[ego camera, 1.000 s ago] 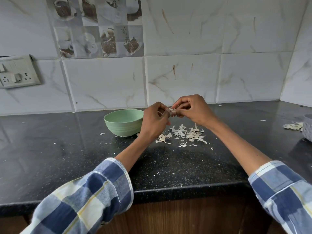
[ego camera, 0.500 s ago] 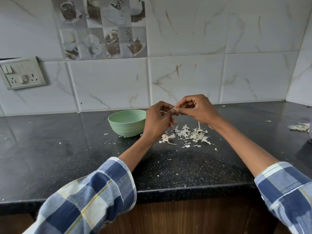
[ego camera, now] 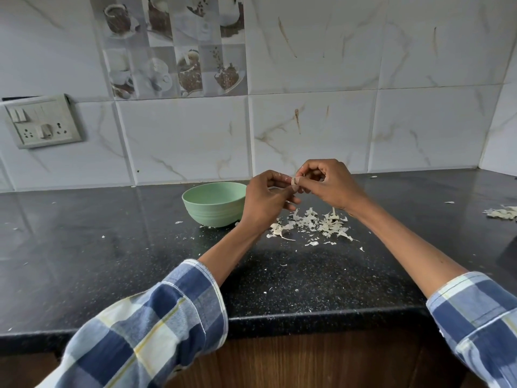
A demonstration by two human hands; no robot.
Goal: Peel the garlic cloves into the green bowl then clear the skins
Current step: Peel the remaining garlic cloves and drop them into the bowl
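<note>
A small pale garlic clove (ego camera: 294,184) is held in the air between both hands, above the black counter. My left hand (ego camera: 264,200) pinches it from the left. My right hand (ego camera: 328,183) pinches it from the right with curled fingers. The green bowl (ego camera: 214,203) stands on the counter just left of my left hand; its inside is not visible from here. A scatter of white garlic skins (ego camera: 313,226) lies on the counter below and in front of the hands.
The black stone counter (ego camera: 112,247) runs to a tiled wall behind. A second small heap of skins (ego camera: 500,212) lies at the far right edge. A switch and socket plate (ego camera: 42,121) is on the wall at left. The counter's front edge is near my sleeves.
The view has shifted slightly, so the bowl and socket sit further right in the frame. Both hands stay together on the clove, fingers working at it; the skin pile looks unchanged.
</note>
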